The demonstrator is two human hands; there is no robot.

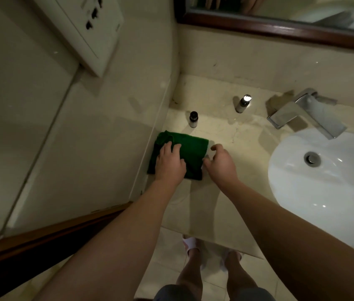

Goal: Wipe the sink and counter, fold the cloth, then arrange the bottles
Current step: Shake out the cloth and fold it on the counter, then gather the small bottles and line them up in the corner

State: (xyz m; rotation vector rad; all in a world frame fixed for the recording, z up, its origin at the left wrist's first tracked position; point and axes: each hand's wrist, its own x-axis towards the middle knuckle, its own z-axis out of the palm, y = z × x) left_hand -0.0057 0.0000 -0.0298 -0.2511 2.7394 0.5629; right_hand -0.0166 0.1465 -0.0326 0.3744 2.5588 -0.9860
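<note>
I see the green cloth (190, 153) lying folded flat on the counter (226, 131), against the left wall. My left hand (170, 165) presses on it with straight fingers, grasping nothing. My right hand (219, 162) sits at the cloth's right edge, fingers curled; I cannot tell whether it pinches the edge. Behind stand a dark-capped bottle (193, 119) and a silver-capped bottle (243, 103), well apart. The sink (324, 187) lies to the right.

I see the pale stone bench (226, 135) carrying a folded green cloth (191, 151) against its left wall, a dark-capped bottle (193, 119) just behind the cloth, a silver-capped bottle (242, 104) further back towards the tap (306, 111), and the white sink (324, 183) set in at right.
</note>
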